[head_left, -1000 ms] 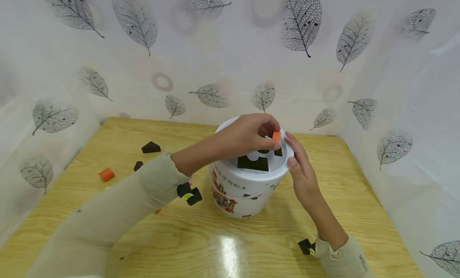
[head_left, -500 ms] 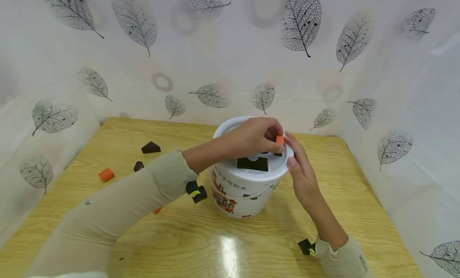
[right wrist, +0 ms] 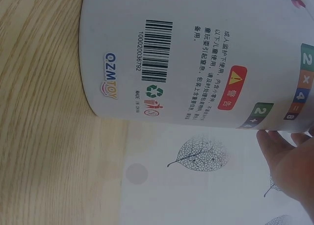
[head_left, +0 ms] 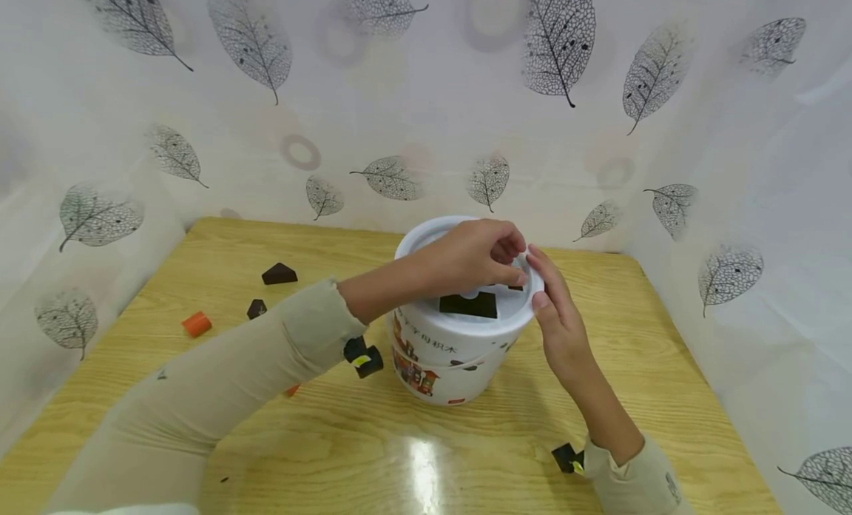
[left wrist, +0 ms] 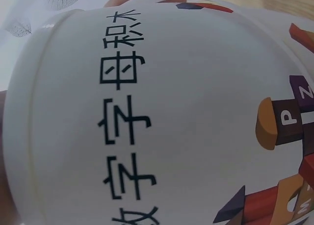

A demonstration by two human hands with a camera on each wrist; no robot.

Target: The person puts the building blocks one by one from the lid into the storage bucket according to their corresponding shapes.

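A white lidded bucket (head_left: pixel 435 363) printed with toy bricks and lettering stands upright on the table. Its lid (head_left: pixel 426 236) has dark cut-out holes (head_left: pixel 468 305). Over the lid's right part, my left hand (head_left: pixel 459 256) has its thumb and fingers loosely bent and apart, with nothing showing between them. The left wrist view is filled by the bucket's printed side (left wrist: pixel 196 87). Across the rim, my right hand (head_left: pixel 564 322) touches the right edge with fairly straight, spread fingers and thumb. Its fingertips also meet the bucket wall (right wrist: pixel 186 63) in the right wrist view.
Left of the bucket, a dark triangular block (head_left: pixel 279 274), a smaller dark block (head_left: pixel 256 308) and an orange curved block (head_left: pixel 197 323) lie on the wooden table (head_left: pixel 373 456). An orange bit (head_left: pixel 293 390) peeks out beside the left sleeve (head_left: pixel 220 389). A leaf-patterned sheet (head_left: pixel 426 93) rises behind.
The orange block pinched in my left hand moved right and down to a lid hole, and is now out of sight. The left fingers have let go; the right hand stays put.
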